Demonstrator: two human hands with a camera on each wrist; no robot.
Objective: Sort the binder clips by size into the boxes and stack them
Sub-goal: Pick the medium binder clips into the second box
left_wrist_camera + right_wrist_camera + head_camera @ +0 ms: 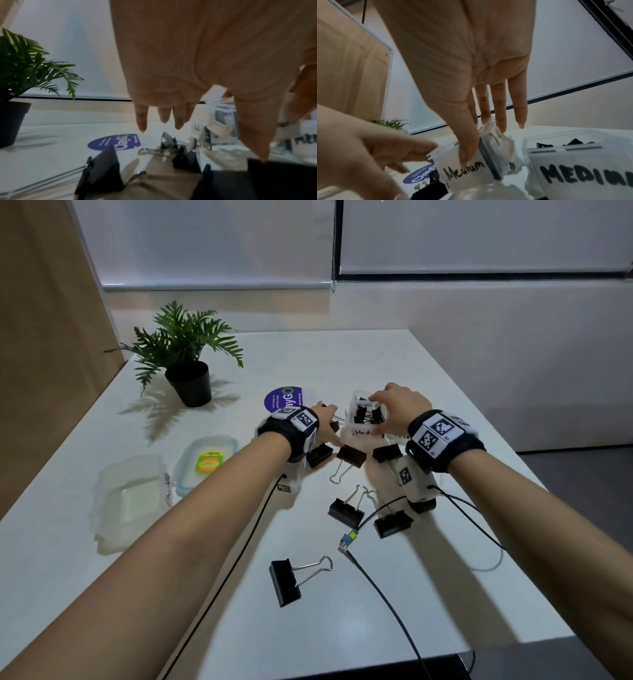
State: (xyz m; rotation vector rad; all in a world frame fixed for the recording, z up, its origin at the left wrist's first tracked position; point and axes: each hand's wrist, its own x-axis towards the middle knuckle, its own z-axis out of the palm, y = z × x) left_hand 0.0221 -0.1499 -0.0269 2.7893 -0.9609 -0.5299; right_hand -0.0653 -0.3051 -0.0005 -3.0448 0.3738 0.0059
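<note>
A small clear box labelled "Medium" holds several black binder clips. My right hand grips it from above: in the right wrist view the thumb presses the labelled front wall and the fingers reach over the far rim. My left hand is beside the box's left side with straight, relaxed fingers and holds nothing; its fingertips are at the box's left rim. Loose large clips lie nearby.
A second clear box labelled "MEDIUM" stands right of the first. Two clear lids lie at the left. A potted plant stands at the back left, a purple sticker behind my left hand. Cables trail across the table.
</note>
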